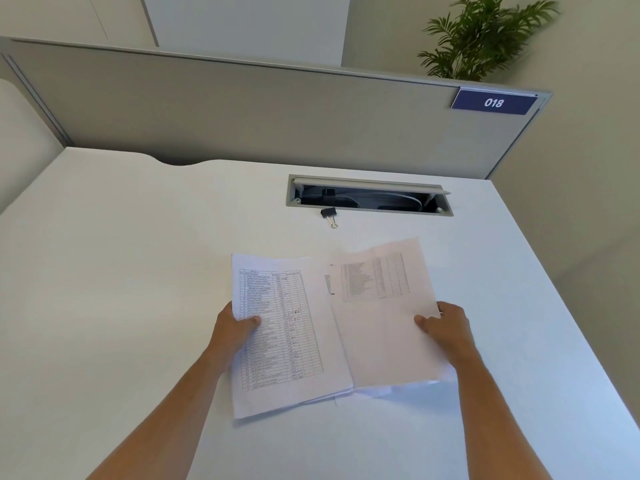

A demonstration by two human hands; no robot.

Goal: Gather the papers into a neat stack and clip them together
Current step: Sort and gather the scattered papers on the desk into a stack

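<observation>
We're mid-gather: our left hand [235, 327] pinches the printed sheet [277, 330], our right hand [446, 327] grips the faint-sided sheet [381, 306], thumbs on top, more papers [398, 389] beneath. All lie nearer us than the binder clip [329, 214], which sits untouched. Next, we reckon, slide both halves together and square the edges.

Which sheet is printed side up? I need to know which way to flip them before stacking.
The sheet in the left hand, the left sheet: its table prints dark and crisp. The right sheet shows only faint print.
</observation>
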